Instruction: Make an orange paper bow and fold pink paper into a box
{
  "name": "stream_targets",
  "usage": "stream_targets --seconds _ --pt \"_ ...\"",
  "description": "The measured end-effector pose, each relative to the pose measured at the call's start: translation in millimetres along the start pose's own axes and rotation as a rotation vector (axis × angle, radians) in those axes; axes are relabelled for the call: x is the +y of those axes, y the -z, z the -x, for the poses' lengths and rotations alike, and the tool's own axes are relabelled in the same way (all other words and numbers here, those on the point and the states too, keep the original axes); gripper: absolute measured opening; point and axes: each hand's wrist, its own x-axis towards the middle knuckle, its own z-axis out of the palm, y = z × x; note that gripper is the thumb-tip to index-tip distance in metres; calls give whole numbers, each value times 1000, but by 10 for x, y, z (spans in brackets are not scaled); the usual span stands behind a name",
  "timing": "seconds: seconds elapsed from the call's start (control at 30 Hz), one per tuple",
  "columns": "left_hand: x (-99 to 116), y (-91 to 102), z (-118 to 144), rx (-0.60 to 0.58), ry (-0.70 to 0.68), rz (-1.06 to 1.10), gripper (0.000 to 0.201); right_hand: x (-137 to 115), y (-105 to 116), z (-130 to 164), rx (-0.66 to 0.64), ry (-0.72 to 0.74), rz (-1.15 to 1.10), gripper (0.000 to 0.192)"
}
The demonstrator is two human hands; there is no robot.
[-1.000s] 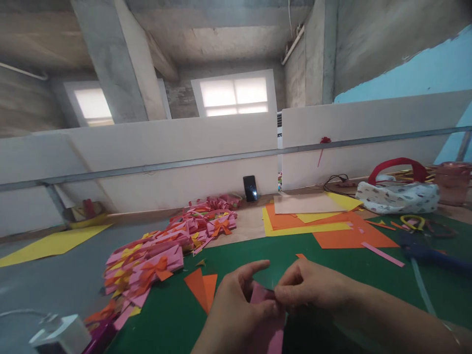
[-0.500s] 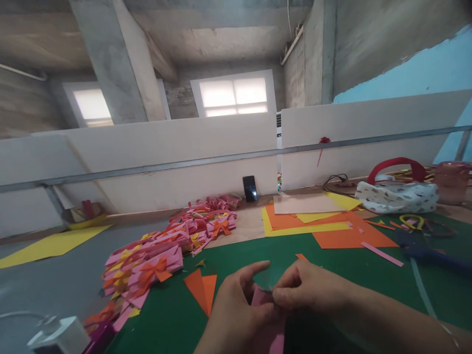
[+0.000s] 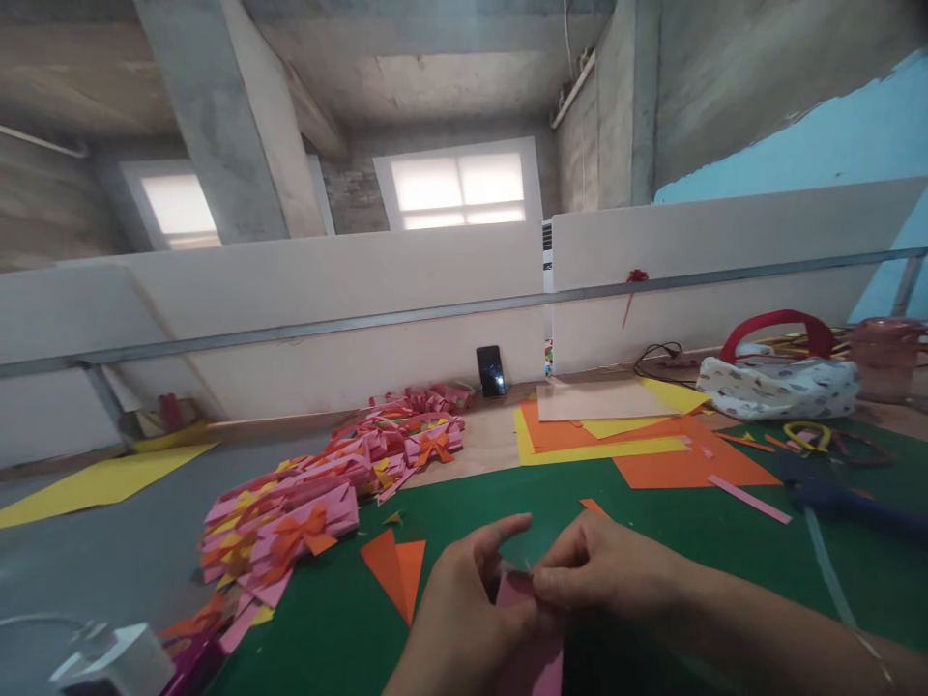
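A: Where the two hands meet at the bottom centre of the frame, which way does the paper run?

B: The pink folded paper strip (image 3: 533, 652) runs its length down toward the bottom edge; its top end is pinched between the left hand (image 3: 464, 619) and the right hand (image 3: 605, 570), equally near, over the green cutting mat (image 3: 652, 532).

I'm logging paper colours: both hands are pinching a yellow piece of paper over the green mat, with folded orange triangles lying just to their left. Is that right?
Not quite: in the head view the left hand and right hand pinch a pink piece of paper, not yellow. It is over the green mat, with the folded orange triangles to their left.
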Motion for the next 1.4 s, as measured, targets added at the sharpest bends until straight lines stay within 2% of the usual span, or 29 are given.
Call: stream_targets --seconds 0.1,0.27,0.47,0.63,0.7,0.8,0.9,1.03,1.1,1.2,1.3,1.4 --pt "17 6 0 18 0 -22 60 -22 -9 15 11 -13 -5 22" --pt "46 1 11 -52 24 51 66 -9 -15 4 -2 1 -10 26" --pt "28 -38 20 -1 4 38 64 24 -21 -1 -5 20 -67 19" --pt "53 20 -4 -130 82 118 75 74 -26 -26 -21 -11 -112 18" --pt "58 56 -19 -135 90 96 78 70 -21 -32 -19 -28 -132 21" --pt "52 98 -46 -104 69 66 82 16 11 -27 84 -17 -188 27" --pt "41 109 -66 -104 52 150 85 -41 56 -12 179 -2 -214 29" --pt "21 84 -75 -51 41 238 73 -26 73 -18 126 -15 -119 15" --pt "-7 77 -89 -40 50 251 56 -1 67 -32 87 2 -127 11" --pt "-71 97 -139 -42 114 305 37 7 76 -54 100 -2 -151 6" --pt "-110 148 -199 -23 138 415 40 -18 125 -67 129 -22 -115 7" --pt "-73 179 -215 43 126 469 44 -43 207 -84 258 10 -121 13"
